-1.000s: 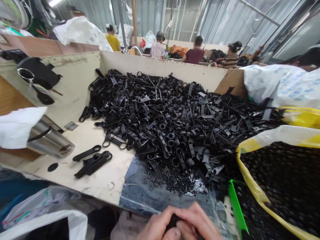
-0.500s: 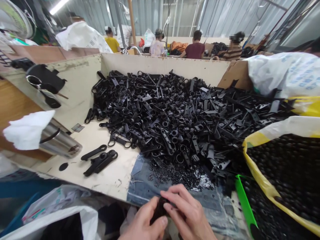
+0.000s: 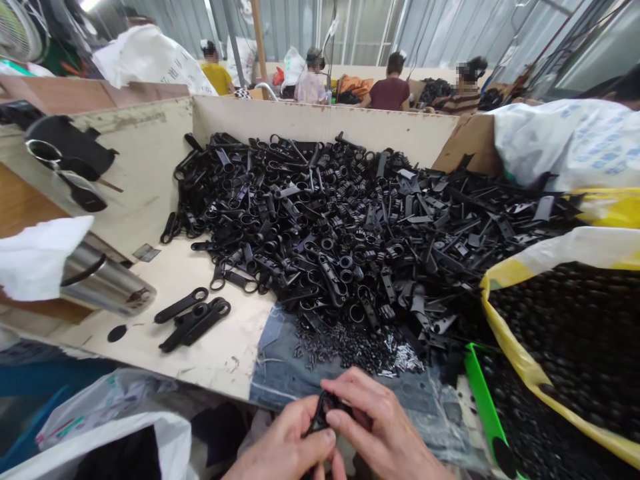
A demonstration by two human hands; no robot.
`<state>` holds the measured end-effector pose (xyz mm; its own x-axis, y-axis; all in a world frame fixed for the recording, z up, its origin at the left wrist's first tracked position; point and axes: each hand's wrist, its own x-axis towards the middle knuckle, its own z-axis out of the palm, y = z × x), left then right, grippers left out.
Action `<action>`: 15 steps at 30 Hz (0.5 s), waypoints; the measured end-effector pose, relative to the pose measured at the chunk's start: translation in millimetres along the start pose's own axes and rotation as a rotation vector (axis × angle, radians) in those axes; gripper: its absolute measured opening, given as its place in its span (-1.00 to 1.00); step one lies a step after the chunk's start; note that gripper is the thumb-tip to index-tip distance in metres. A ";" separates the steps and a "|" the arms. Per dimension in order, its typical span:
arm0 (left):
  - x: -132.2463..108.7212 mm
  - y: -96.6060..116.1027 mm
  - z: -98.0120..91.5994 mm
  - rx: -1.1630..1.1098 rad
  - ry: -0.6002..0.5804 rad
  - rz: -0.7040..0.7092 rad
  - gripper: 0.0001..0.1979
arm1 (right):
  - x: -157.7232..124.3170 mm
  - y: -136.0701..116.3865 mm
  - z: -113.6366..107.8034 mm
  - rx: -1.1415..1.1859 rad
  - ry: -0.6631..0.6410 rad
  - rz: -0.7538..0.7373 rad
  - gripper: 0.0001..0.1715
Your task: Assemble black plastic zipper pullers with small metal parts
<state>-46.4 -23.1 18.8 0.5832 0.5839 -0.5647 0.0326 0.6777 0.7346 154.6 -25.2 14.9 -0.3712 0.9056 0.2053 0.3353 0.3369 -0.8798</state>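
Observation:
My left hand and my right hand meet at the bottom centre, at the near edge of the table. Between them they grip a small black plastic part, mostly covered by the fingers; its exact shape cannot be made out. Just beyond the hands lies a blue denim cloth, bearing small dark pieces and a cluster of silvery pins. Behind the cloth rises a large heap of black plastic parts, many with a ring at one end.
Left on the table lie several ring-ended black parts, near a tilted steel cup. At right stand a green tray edge and a yellow-rimmed bag of small black pieces. People sit beyond the back board.
The black part has turned between my fingers, and more of its edge shows. My left fingers have shifted beneath it. The whole view has moved slightly.

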 end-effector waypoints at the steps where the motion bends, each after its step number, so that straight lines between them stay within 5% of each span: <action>1: -0.8 -0.5 -0.7 -0.018 -0.002 -0.010 -0.36 | -3.1 2.9 -0.8 -0.007 -0.001 -0.026 -0.64; 9: -7.5 -12.1 -9.0 -0.017 -0.035 -0.066 -0.56 | -30.2 28.6 -7.6 -0.072 -0.111 -0.017 -0.45; 15: -7.4 -15.2 -6.4 -0.005 -0.012 -0.046 -0.50 | -27.7 6.0 -17.8 -0.078 -0.079 -0.066 -0.39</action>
<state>-56.4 -34.8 9.4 0.5912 0.5469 -0.5929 0.0550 0.7060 0.7061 182.3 -43.7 11.5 -0.4608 0.8586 0.2246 0.3734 0.4171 -0.8286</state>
